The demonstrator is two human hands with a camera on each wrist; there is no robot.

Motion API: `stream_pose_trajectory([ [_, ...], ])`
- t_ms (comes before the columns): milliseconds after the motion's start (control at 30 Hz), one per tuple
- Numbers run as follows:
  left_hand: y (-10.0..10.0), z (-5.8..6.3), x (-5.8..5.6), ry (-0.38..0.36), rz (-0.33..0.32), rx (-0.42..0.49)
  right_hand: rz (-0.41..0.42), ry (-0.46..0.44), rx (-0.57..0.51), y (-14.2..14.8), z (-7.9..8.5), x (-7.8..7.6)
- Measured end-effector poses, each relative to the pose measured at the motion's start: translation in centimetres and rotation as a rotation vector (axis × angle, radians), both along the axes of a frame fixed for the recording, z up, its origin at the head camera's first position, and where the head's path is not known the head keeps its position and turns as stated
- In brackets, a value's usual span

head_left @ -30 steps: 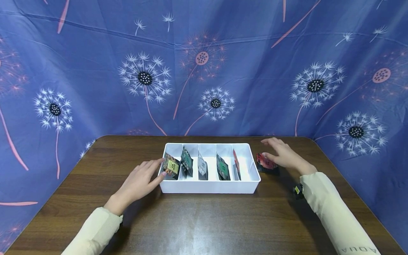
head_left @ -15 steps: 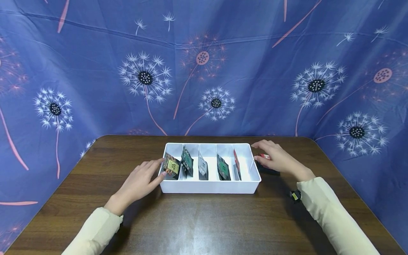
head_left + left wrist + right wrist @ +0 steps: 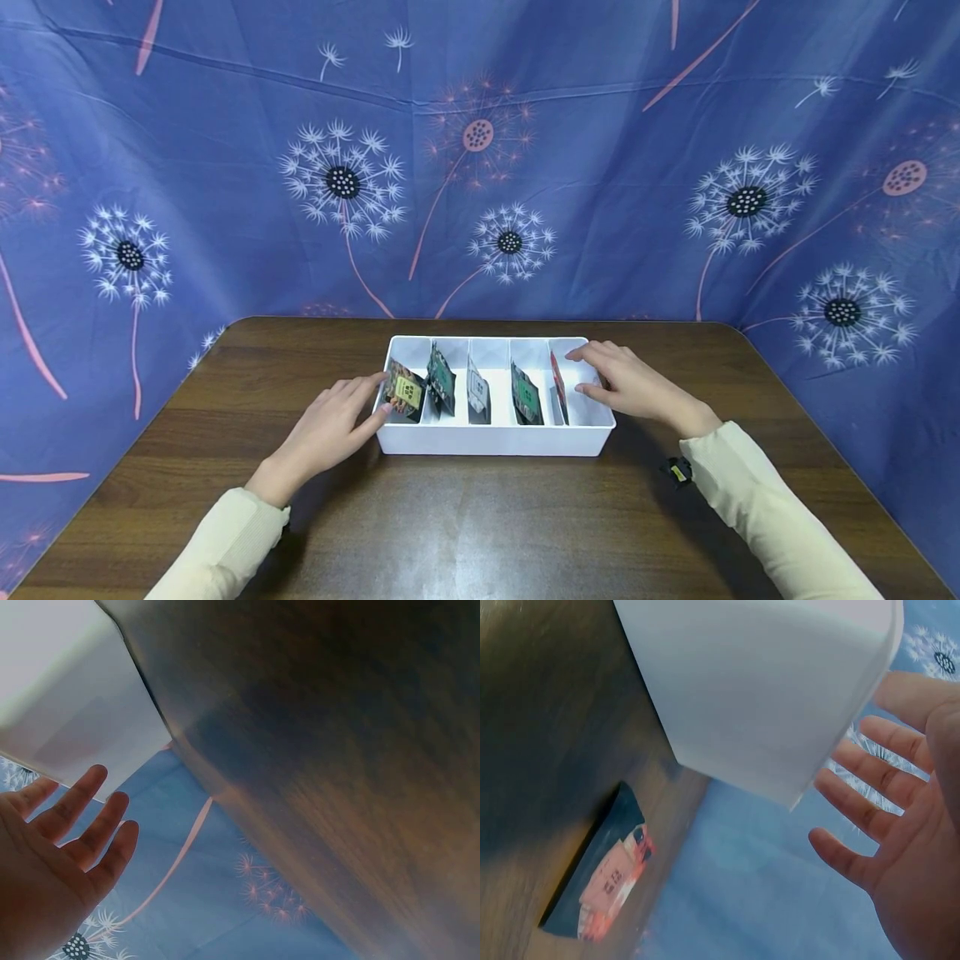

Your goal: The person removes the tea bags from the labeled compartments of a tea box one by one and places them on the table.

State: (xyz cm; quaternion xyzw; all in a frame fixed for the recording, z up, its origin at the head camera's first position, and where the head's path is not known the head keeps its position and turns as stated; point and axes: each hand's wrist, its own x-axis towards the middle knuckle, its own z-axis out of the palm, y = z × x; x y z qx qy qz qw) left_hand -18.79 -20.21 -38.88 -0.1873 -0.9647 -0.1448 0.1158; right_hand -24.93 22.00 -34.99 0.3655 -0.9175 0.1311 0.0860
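One tabletop packet (image 3: 611, 874) (hidden in head view), left grip (image 3: 333, 421) relaxed, right grip (image 3: 636, 385) loose by box (image 3: 495, 442)

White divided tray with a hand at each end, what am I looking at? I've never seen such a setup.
No robot here, just a person's bare left hand and right hand. The widest picture comes from a head-worn camera; the others, from one on each wrist. A white five-compartment tray sits on the wooden table, packets leaning inside. The left hand is at its left end; the right reaches over its right end, near a red packet. Neither appears to hold a packet. A black-and-red packet lies on the table, visible only from the right wrist.
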Motion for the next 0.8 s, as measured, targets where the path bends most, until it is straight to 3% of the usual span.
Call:
stream_pose_trajectory([
  [267, 0.0, 0.0, 0.1, -0.007, 0.006, 0.001, 0.019, -0.033, 0.017, -1.0, -0.2, 0.2],
  [800, 0.1, 0.0, 0.1, -0.025, 0.006, 0.005, 0.082, 0.025, 0.03, -1.5, -0.4, -0.2],
])
